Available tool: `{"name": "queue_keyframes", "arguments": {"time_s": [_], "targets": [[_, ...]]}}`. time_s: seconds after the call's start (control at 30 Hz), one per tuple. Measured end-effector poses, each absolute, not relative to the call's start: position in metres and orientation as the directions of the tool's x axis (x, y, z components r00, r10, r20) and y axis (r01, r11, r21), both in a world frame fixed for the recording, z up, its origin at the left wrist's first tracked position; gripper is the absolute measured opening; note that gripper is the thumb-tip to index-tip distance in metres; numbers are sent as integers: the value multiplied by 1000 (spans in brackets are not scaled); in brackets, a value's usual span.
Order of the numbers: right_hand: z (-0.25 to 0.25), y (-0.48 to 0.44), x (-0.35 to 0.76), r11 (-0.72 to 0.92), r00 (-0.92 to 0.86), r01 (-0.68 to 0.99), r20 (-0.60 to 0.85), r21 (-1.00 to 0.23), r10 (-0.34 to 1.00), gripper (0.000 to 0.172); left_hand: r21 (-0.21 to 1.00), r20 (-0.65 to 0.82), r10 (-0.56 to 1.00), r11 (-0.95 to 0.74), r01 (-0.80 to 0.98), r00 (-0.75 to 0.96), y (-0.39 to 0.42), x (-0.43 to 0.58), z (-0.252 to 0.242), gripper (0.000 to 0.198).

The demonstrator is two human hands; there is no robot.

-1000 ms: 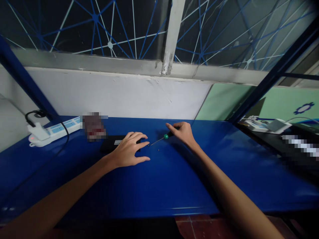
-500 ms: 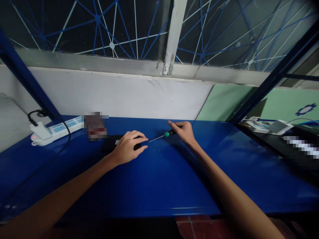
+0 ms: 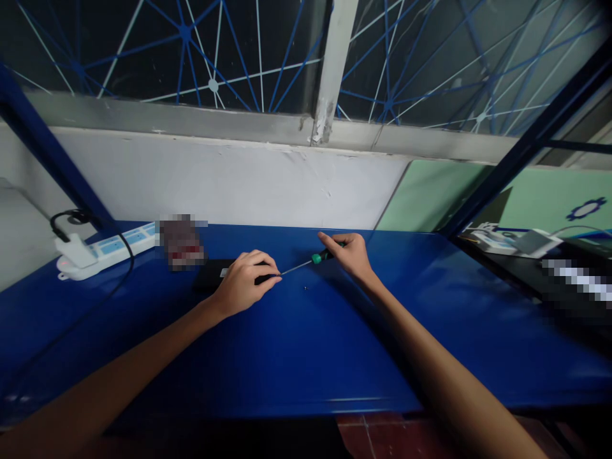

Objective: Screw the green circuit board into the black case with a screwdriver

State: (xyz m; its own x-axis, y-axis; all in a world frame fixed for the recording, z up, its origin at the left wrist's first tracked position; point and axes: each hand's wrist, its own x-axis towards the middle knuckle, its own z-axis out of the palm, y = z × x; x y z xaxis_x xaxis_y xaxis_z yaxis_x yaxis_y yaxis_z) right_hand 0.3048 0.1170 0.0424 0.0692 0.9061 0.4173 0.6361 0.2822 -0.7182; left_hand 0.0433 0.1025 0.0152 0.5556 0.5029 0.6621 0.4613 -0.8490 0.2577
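Observation:
My right hand (image 3: 351,253) is closed around the dark and green handle of a screwdriver (image 3: 316,259), whose thin metal shaft points left and slightly down. At its tip, the thumb and fingertips of my left hand (image 3: 246,280) are pinched together. Anything between them is too small to make out. Under and behind my left hand lies a flat black case-like object (image 3: 209,275) with a small white label, partly covered by the hand. A tiny shiny piece (image 3: 305,288), perhaps a screw, rests on the blue table below the shaft.
A white power strip (image 3: 108,253) with a plug and black cable sits at the left of the blue table (image 3: 287,357). Beside it stands a blurred-out package (image 3: 182,243). White devices (image 3: 535,242) and dark equipment are at the far right, near the blue frame post (image 3: 507,153).
The fingertips of my left hand have closed together at the screwdriver's tip; before, they were apart. My right hand and the screwdriver have shifted very slightly left.

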Motion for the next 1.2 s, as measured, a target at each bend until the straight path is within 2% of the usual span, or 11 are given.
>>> {"name": "queue_keyframes", "arguments": {"time_s": [0.43, 0.7, 0.77, 0.87, 0.93, 1.0, 1.07, 1.2], "targets": [[45, 114, 301, 283, 89, 625, 427, -728, 900, 57, 237, 634, 541, -816, 527, 553, 101, 42, 16, 21], [46, 112, 298, 293, 95, 626, 444, -722, 891, 55, 265, 609, 590, -781, 565, 530, 103, 39, 16, 15], [45, 114, 300, 291, 103, 619, 443, -729, 890, 57, 275, 558, 629, -756, 594, 542, 105, 36, 20, 28], [44, 116, 304, 297, 116, 604, 450, -740, 885, 59, 263, 447, 687, -713, 650, 573, 112, 27, 27, 73], [44, 117, 306, 301, 119, 594, 451, -746, 884, 58, 232, 367, 694, -713, 661, 620, 117, 20, 30, 91], [44, 118, 307, 299, 123, 591, 449, -750, 885, 58, 223, 290, 702, -710, 667, 650, 122, 15, 29, 93], [44, 117, 307, 296, 123, 592, 447, -750, 886, 57, 231, 250, 710, -704, 672, 658, 125, 12, 26, 86], [45, 116, 305, 300, 123, 582, 446, -756, 887, 57, 270, 310, 701, -712, 648, 642, 128, 11, 21, 78]]}}
